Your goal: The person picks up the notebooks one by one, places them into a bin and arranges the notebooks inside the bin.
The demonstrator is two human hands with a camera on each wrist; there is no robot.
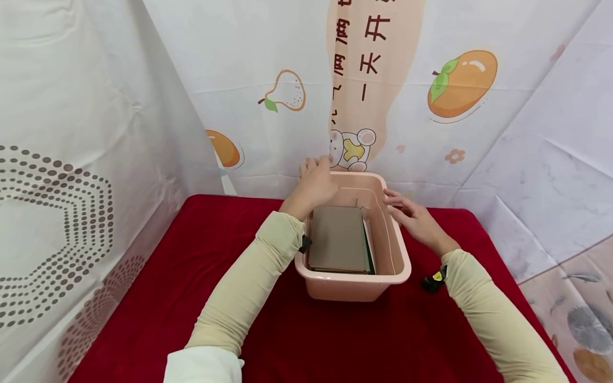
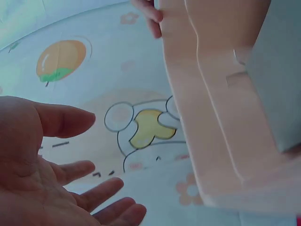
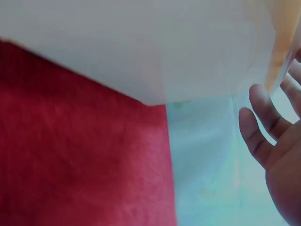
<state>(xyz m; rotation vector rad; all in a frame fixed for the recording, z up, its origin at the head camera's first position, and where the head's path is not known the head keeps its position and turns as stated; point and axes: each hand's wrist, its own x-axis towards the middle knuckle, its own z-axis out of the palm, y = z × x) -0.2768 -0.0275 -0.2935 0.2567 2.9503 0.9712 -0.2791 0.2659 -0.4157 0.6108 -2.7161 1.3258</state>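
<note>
A pink plastic basin [image 1: 360,290] stands on the red cloth. Inside it lies a grey-brown hardcover book [image 1: 337,239], with edges of other books or sheets showing under it on the right. My left hand [image 1: 317,183] is above the basin's far left corner; in the left wrist view its fingers are spread, hold nothing and stay apart from the basin wall. At the right rim is my right hand [image 1: 414,215], fingers extended along the outer side. Whether its fingertips touch the rim is hard to tell; in the right wrist view they lie close to the wall.
Red cloth [image 1: 230,229] covers the table, and its far edge runs just behind the basin. A printed white curtain [image 1: 527,159] hangs at the back and sides. Each wrist bears a dark strapped device, the right one a black device [image 1: 433,282] hanging by the sleeve.
</note>
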